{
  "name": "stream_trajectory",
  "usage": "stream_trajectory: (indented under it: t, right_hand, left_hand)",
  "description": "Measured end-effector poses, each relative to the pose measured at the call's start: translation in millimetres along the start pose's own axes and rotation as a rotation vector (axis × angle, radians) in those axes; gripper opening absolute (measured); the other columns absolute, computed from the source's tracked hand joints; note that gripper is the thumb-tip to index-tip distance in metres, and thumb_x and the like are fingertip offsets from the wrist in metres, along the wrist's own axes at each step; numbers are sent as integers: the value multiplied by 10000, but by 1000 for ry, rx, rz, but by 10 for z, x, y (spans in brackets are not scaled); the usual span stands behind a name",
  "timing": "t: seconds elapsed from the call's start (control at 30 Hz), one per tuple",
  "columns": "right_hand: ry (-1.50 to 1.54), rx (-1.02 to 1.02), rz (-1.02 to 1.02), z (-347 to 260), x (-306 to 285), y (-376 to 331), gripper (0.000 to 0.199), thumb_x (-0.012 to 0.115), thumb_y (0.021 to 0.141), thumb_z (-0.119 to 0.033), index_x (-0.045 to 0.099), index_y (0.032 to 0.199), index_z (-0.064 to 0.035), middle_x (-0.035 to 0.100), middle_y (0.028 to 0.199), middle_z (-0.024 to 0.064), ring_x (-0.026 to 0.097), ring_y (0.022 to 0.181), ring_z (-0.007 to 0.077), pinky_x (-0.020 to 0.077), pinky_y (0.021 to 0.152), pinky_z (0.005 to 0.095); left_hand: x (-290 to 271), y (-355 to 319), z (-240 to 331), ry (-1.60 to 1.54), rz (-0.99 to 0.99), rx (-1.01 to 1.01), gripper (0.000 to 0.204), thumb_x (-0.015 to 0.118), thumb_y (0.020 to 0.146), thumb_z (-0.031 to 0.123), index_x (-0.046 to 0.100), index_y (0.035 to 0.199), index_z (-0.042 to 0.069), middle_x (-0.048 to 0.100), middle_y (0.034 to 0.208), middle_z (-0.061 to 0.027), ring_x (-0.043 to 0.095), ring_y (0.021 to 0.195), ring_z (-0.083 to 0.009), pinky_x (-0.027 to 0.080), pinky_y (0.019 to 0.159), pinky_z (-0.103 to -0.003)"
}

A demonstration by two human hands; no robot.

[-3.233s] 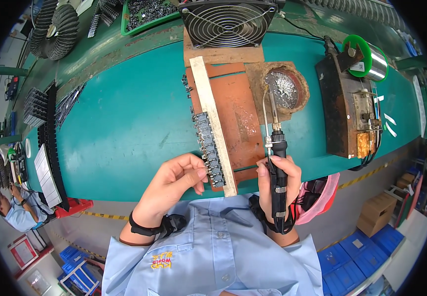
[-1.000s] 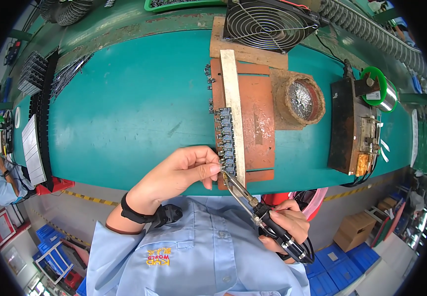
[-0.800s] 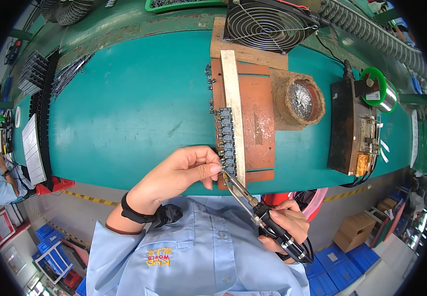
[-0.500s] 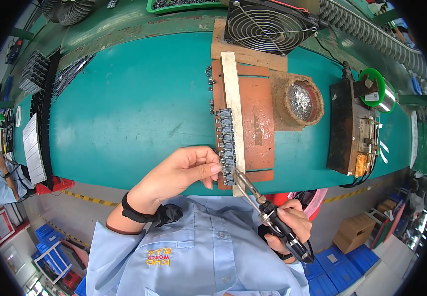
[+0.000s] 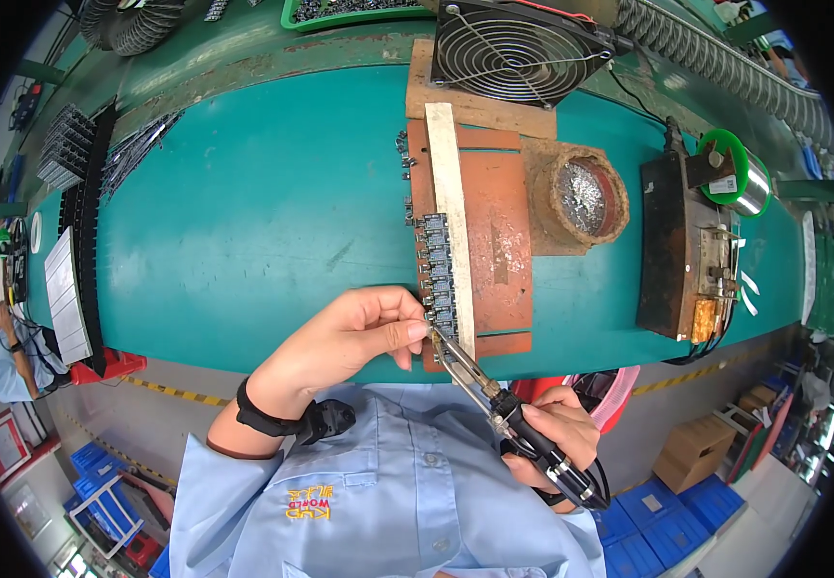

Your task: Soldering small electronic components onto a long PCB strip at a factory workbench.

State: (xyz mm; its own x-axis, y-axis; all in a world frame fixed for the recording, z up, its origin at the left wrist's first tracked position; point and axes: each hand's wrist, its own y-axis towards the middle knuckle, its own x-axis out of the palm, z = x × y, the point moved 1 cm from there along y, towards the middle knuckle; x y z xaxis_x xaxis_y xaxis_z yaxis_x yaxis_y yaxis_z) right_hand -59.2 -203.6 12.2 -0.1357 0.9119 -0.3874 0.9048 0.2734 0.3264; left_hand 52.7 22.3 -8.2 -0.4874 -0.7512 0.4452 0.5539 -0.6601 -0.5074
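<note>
My right hand (image 5: 563,433) grips a black-handled soldering iron (image 5: 508,412) with a thin metal tube along its shaft. Its tip reaches up and left to the near end of a row of small dark electronic components (image 5: 436,260). These sit against a pale strip (image 5: 450,183) lying over a reddish-brown board (image 5: 500,241). My left hand (image 5: 364,332) is at the row's left side, thumb and forefinger pinched together beside the iron's tip. Whatever is between those fingers is too small to make out.
A round pot of solder scraps (image 5: 586,197) stands right of the board, below a black fan (image 5: 523,53). Farther right are a dark metal box (image 5: 667,250) and a green solder spool (image 5: 740,173). Metal strips (image 5: 138,149) lie at left; a co-worker (image 5: 8,337) is beyond.
The soldering iron and my right hand have shifted left, bringing the tip close to my left fingertips. My left hand stays nearly still.
</note>
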Motion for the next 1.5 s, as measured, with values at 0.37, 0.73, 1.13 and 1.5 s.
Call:
stream_trajectory:
  t: [0.37,0.73,1.13,1.5]
  right_hand:
    - [226,275,803,154,100,-18,479,639,757,-126,455,1180,3,588,1011,167,572,909,184,434,753,295]
    - [0,358,754,290,199,278,545,572,805,-268,386,1230,18,555,1029,146,519,823,170,418,739,269]
    - [-36,-38,305,107,-26,-87,471,729,684,-237,536,1057,-23,590,646,24,531,591,124,354,693,313]
    - [-100,-6,66,-11,-12,-23,475,764,618,-189,566,1020,-29,597,626,-3,535,542,130,351,701,312]
  left_hand:
    - [2,12,-5,19,-9,17,115,543,862,126,523,799,32,553,718,-8,547,638,-93,442,621,-219]
    - [-21,-30,-18,-27,-6,2,142,527,880,156,555,842,23,580,787,-13,542,692,-92,441,660,-214]
    - [4,-53,4,-13,5,2,112,540,869,126,559,851,17,584,798,-15,541,709,-89,443,670,-214]
    - [33,-53,-17,-13,18,62,124,535,874,133,557,844,14,577,779,-15,526,700,-86,438,657,-214]
